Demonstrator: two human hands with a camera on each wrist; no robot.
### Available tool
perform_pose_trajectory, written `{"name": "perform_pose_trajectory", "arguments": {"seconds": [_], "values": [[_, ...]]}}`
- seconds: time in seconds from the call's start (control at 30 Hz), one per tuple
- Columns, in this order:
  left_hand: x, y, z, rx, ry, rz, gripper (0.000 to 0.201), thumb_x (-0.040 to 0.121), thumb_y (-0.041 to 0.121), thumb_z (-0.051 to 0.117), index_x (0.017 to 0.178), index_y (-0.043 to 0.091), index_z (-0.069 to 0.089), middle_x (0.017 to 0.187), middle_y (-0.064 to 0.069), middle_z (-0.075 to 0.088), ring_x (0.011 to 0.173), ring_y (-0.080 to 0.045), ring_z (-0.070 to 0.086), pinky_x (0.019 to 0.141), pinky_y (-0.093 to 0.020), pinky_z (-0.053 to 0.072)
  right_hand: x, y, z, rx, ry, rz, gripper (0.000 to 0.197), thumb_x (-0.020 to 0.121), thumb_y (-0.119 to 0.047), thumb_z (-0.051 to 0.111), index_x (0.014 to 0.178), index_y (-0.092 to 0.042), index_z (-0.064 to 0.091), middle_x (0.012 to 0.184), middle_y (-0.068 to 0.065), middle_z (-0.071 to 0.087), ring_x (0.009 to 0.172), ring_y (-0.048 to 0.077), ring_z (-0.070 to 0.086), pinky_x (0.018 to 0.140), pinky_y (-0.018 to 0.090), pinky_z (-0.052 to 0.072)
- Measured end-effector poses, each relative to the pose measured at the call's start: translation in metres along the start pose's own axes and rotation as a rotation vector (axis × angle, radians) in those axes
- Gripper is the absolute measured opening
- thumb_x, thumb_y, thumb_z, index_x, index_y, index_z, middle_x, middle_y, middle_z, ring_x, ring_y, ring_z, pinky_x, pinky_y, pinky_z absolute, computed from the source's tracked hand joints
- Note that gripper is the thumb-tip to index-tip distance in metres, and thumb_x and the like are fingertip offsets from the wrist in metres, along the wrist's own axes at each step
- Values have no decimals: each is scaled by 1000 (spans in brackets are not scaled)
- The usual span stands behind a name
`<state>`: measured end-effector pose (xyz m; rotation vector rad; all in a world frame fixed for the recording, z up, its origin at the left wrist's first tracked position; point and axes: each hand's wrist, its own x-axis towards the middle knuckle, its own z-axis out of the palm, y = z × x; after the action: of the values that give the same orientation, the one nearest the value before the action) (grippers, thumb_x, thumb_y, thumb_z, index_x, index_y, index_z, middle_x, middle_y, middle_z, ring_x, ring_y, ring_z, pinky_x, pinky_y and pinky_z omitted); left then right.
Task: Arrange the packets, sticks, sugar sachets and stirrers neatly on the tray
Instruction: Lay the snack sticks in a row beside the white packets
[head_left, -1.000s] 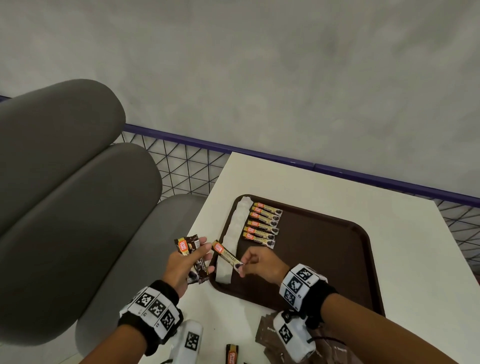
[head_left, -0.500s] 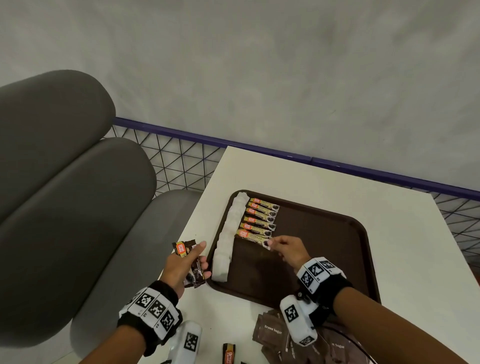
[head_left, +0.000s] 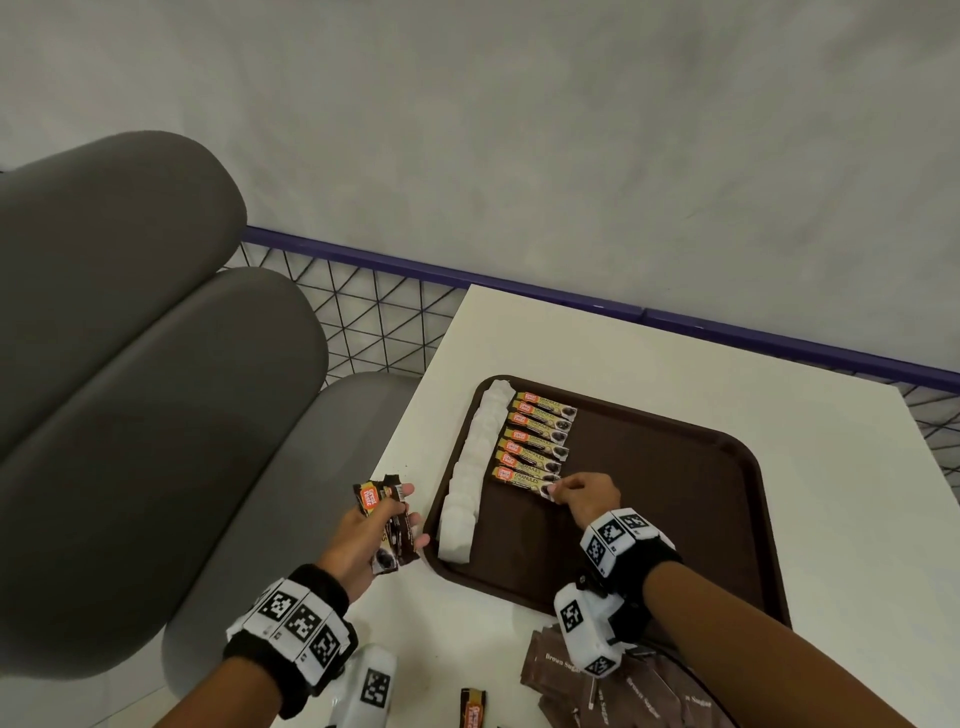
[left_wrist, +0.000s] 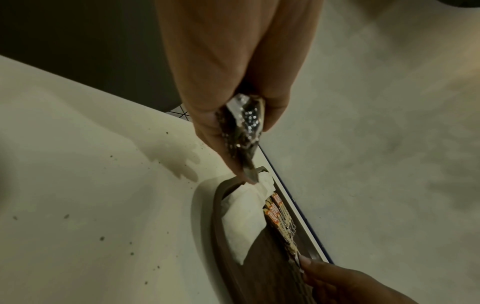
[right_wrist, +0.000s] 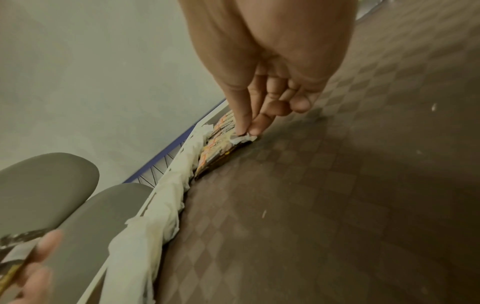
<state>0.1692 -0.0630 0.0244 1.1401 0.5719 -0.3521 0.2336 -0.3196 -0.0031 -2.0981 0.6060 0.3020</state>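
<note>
A brown tray (head_left: 675, 519) lies on the white table. Along its left side runs a row of white sachets (head_left: 475, 467), and beside it lie several coffee sticks (head_left: 540, 441) in a column. My right hand (head_left: 558, 487) pinches the right end of the nearest coffee stick (head_left: 522, 477), which lies flat at the bottom of the column; the right wrist view shows thumb and forefinger on its crimped end (right_wrist: 244, 137). Left of the tray, my left hand (head_left: 384, 519) grips a bunch of coffee sticks (head_left: 387, 525), seen close in the left wrist view (left_wrist: 241, 131).
Brown sugar sachets (head_left: 623, 686) lie in a pile on the table near the front edge under my right forearm. One more coffee stick (head_left: 471, 709) lies at the front edge. Grey chair cushions (head_left: 130, 389) stand left of the table, with a wire fence (head_left: 363, 312) behind.
My right hand carried one coffee stick from the left hand over the white sachets and laid it at the bottom of the column. The left hand kept its bunch.
</note>
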Motion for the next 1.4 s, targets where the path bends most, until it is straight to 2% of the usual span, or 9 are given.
{"name": "perform_pose_trajectory", "arguments": {"seconds": [0.33,0.5,0.6,0.8,0.97,1.07,1.13,1.27,1.4], "values": [[0,3,1,21,10,11,28,93,6,50,121,9,58,116,-23,57,111,-34,56,54,-26,56,3,1,5,-41,58,27,31,74,-11,74,67,-19,45,87,4,56,75,17,51,68,26,39],[1,1,3,-6,25,9,27,89,5,57,115,-3,58,107,-27,61,92,-35,62,50,-27,55,-1,4,5,-87,39,-19,29,76,-18,72,69,-19,44,86,6,61,74,20,59,66,27,44],[1,-1,3,47,14,60,27,89,8,59,116,2,60,109,-21,65,92,-27,65,53,-26,55,-9,2,3,-155,11,-106,21,81,-26,67,75,-19,47,84,2,61,77,18,58,64,25,42],[4,0,9,-21,-8,135,18,88,2,58,105,1,63,100,-18,68,95,-30,65,67,-27,59,-40,-18,20,-28,-260,-384,17,82,-30,66,84,-18,55,82,-4,58,76,8,53,68,17,41],[-1,0,13,-39,-33,178,18,86,3,62,103,-3,63,100,-18,70,97,-28,67,77,-28,58,-66,-36,46,24,-534,-377,29,93,-43,44,91,-19,61,79,-6,64,72,3,56,76,21,44],[-5,1,14,-18,-61,194,18,87,4,61,103,-2,64,104,-20,69,96,-27,67,74,-27,58,-78,-42,52,123,-595,-301,32,97,-34,39,80,-17,61,71,-3,62,52,-2,53,53,8,37],[-7,3,13,-26,-54,195,19,87,4,60,106,-2,63,104,-21,69,91,-26,69,69,-26,58,-81,-43,51,208,-569,-304,23,95,-26,47,75,-19,58,70,-4,61,53,1,49,47,7,35],[-10,6,11,-54,2,175,20,89,10,59,107,4,63,100,-18,69,78,-21,71,60,-25,59,-75,-40,45,345,-399,-381,19,81,-7,67,77,-19,53,72,-6,54,64,4,49,53,5,39],[-9,7,10,-105,32,123,21,90,18,59,104,3,64,100,-21,70,76,-21,72,59,-27,59,-75,-36,35,317,-400,-441,22,79,0,67,86,-14,51,77,-6,53,66,3,46,58,5,40]]}}
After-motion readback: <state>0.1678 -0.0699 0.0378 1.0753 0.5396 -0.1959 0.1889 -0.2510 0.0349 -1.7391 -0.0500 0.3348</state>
